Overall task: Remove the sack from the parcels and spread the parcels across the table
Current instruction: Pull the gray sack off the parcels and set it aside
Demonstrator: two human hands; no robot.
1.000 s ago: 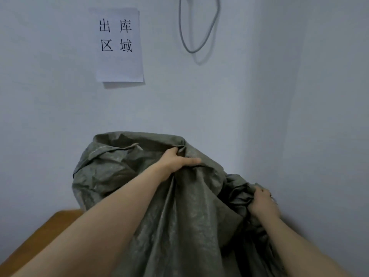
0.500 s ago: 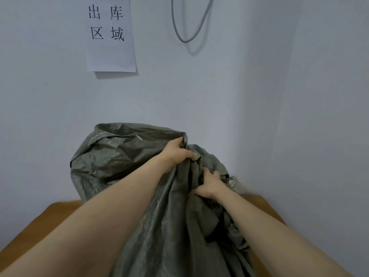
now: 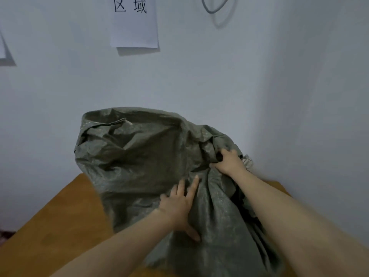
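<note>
A large grey-green woven sack (image 3: 139, 156) stands bulging on the wooden table (image 3: 60, 226), its top crumpled and sagging towards the right. My left hand (image 3: 179, 204) lies flat on the sack's front with fingers spread and straight. My right hand (image 3: 227, 162) grips a bunched fold of the sack near its upper right corner. The parcels are hidden inside the sack.
White walls meet in a corner close behind and to the right of the table. A paper sign (image 3: 134, 23) with black characters hangs on the back wall, and a grey cable loop (image 3: 215, 7) hangs beside it. Bare tabletop shows at the left.
My left hand let go of the sack's top and dropped to rest flat on its front. My right hand moved up and right to grip a fold. The sack's top sagged lower.
</note>
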